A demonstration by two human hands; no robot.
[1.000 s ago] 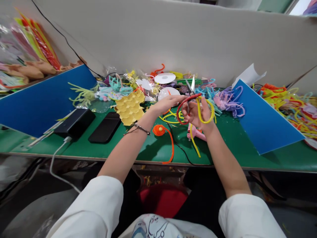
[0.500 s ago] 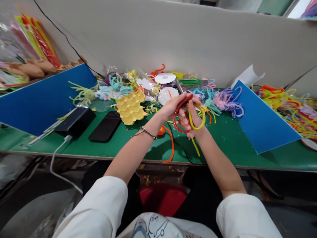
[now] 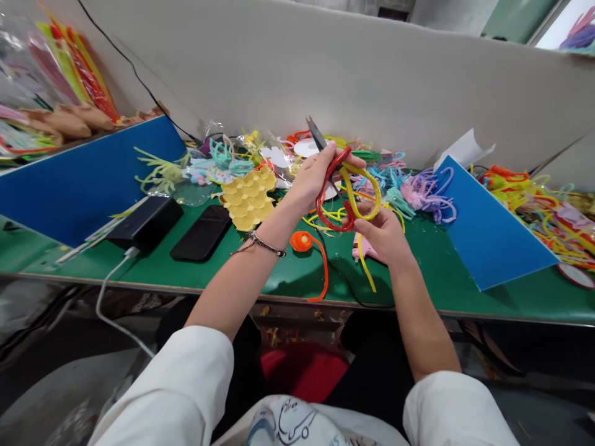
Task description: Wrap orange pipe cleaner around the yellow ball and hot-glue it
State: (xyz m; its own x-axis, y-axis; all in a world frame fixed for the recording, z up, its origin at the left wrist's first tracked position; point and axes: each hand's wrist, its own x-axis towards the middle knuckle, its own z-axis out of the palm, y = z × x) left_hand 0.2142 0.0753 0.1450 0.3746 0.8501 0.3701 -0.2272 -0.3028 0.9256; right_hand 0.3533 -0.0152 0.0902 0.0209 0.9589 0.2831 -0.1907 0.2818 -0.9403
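My left hand (image 3: 317, 175) is closed around a pair of red-handled scissors (image 3: 320, 206) near the pivot, blades pointing up and away to the left. A looped yellow pipe cleaner (image 3: 376, 189) lies against the handles, its upper part by my left fingers. At the loop's lower end my right hand (image 3: 385, 234) pinches it, close to the lower scissor handle; the exact fingertip contact is partly hidden. Below, on the green table, sit a coiled orange pipe cleaner (image 3: 302, 241) with a loose tail and a pink glue gun (image 3: 365, 248), partly behind my right hand.
Left of my hands are a yellow egg-carton piece (image 3: 248, 199), a black phone (image 3: 201, 233) and a black box with a white cable (image 3: 145, 224). Blue panels (image 3: 499, 229) stand at both sides. Pastel pipe-cleaner bundles (image 3: 425, 195) lie along the back.
The scissors have swung upward, showing their blades. My left hand has risen slightly, and my right hand has moved apart from it, down and right, uncovering the glue gun and orange coil.
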